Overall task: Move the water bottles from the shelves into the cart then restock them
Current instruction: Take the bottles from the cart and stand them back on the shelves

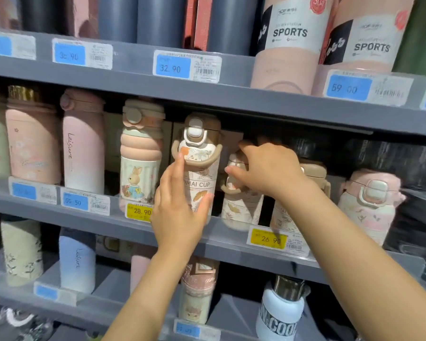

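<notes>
Head view: left hand (180, 215) around bottle (201, 166).

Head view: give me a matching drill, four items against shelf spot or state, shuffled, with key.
1. leaf-print bottle
2. rabbit bottle
3. white and blue bottle
4. pink sports bottle

A. top shelf
B. bottom shelf
C. left hand holds it
D. middle shelf, above the 28.90 tag

Pairs: 1-C, 2-D, 3-B, 4-A
</notes>
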Motion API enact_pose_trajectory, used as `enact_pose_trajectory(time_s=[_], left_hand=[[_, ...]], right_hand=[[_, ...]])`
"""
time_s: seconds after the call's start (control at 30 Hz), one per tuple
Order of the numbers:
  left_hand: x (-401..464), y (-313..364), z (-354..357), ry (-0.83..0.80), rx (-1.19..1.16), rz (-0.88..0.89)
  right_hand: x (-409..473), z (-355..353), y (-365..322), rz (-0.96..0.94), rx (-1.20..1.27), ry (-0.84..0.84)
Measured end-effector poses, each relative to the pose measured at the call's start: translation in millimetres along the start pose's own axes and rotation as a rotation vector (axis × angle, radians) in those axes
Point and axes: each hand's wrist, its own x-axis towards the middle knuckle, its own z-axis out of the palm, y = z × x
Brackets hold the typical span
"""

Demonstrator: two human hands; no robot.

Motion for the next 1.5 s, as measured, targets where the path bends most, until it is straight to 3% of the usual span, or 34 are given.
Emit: enact_pose_trajectory(time_s=[0.37, 0.6, 0.87, 1.03, 1.1, 1.3, 1.43, 1.5], left_hand=[[2, -9, -2, -0.036, 0.035, 0.073], [5, -13, -2, -0.048, 0.018, 0.092], [6, -12, -1, -0.053, 0.026, 0.070], [4, -16, -4, -0.057, -0.005, 0.079], [5, -16, -5, -0.074, 0.009, 0.085], [8, -19, -4, -0.069, 0.017, 0.107], [13, -20, -1, -0.070, 0.031, 0.123], [13, -20, 0, -0.078, 0.036, 0.125]], right_hand=[[21, -31, 41, -0.114, 0.338, -0.435], [24, -27, 50, 0.005, 0.324, -0.529], [8, -28, 35, -0.074, 0.465, -0.407], [4, -21, -8, -0.135, 0.497, 0.000], [8, -14, -30, -0.110, 0.590, 0.069], [17, -2, -43, -0.128, 0.791, 0.085], [17, -5, -36, -0.134, 0.757, 0.050], [15, -4, -38, -0.120, 0.624, 0.060]])
